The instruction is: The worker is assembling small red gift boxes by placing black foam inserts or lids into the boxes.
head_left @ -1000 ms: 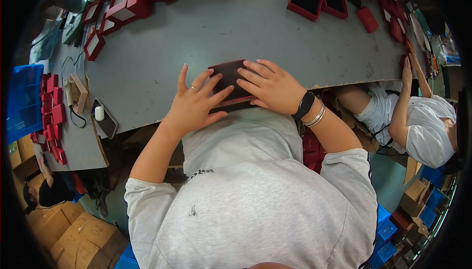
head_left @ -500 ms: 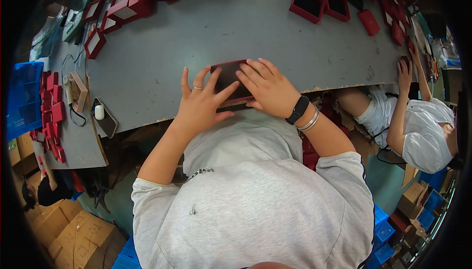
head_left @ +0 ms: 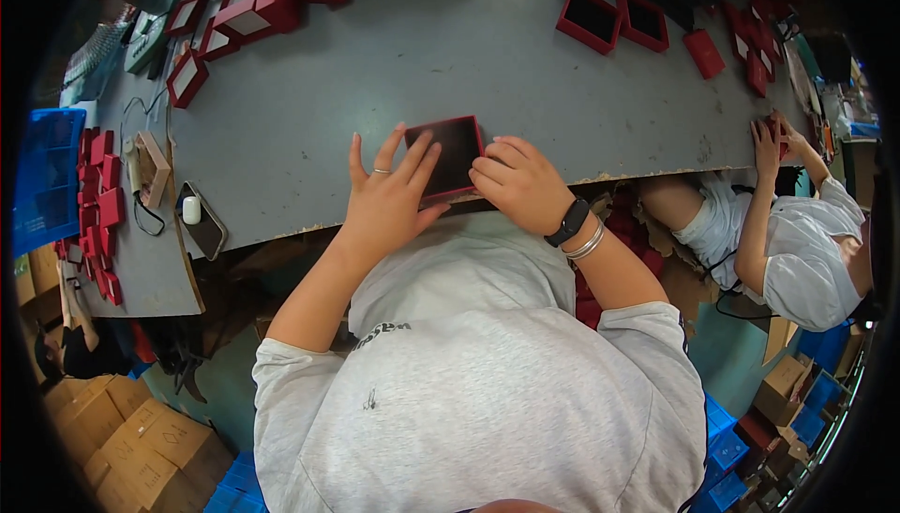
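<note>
At the table's near edge lies a shallow red box (head_left: 457, 149) with a dark insert inside. My left hand (head_left: 392, 193) is open, its spread fingers reaching over the left part of the box, some resting on the dark insert. A ring is on one of its fingers. At the box's right side, my right hand (head_left: 521, 183) has its fingers curled in against the red rim. Those fingers hide part of that side. A black watch (head_left: 569, 220) and bangles sit on the right wrist.
Several red boxes (head_left: 272, 5) are piled along the table's far side. Two open red boxes with dark inserts (head_left: 591, 19) lie at the far right. A phone with a white earbud case (head_left: 191, 210) rests at left. Co-workers sit at right (head_left: 814, 251) and far left (head_left: 92, 354).
My right hand has drawn back from over the insert to the box's right rim, its fingers curling. More of the dark insert shows. My left hand stays spread, shifted only slightly.
</note>
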The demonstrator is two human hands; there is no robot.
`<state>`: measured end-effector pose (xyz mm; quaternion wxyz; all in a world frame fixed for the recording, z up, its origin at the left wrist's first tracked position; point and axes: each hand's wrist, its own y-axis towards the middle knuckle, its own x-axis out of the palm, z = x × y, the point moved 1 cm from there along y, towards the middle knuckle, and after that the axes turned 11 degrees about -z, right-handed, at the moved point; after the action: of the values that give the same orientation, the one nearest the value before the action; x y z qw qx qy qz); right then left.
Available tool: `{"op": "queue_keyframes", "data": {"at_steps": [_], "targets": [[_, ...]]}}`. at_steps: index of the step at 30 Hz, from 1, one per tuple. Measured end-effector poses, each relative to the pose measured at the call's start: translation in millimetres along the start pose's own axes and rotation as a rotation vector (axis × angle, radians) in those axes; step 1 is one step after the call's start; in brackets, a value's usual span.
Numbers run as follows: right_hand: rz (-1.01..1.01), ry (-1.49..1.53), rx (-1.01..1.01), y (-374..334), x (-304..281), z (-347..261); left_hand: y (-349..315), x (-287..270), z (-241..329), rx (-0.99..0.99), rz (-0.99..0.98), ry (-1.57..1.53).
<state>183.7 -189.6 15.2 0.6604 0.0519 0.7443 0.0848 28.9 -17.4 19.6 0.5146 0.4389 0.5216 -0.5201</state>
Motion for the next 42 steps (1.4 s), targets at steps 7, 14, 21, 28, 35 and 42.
{"op": "queue_keyframes", "data": {"at_steps": [7,14,21,28,35,42], "targets": [[0.02,0.116,0.034,-6,2,-7,2,9,3,0.111,0.088,-0.09],[0.212,0.031,0.579,-53,-17,53,-8,-7,-73,0.012,0.559,-0.257],[0.422,-0.097,1.028,-140,2,112,54,-27,-179,-0.424,0.745,-0.417],[0.698,-0.015,1.091,-132,29,99,134,-19,-276,-0.785,0.73,-0.834],[0.786,0.005,1.113,-140,28,94,155,-14,-243,-0.629,0.803,-0.734],[0.652,-0.125,0.791,-83,-16,110,46,3,-167,-0.197,0.385,-0.223]]}}
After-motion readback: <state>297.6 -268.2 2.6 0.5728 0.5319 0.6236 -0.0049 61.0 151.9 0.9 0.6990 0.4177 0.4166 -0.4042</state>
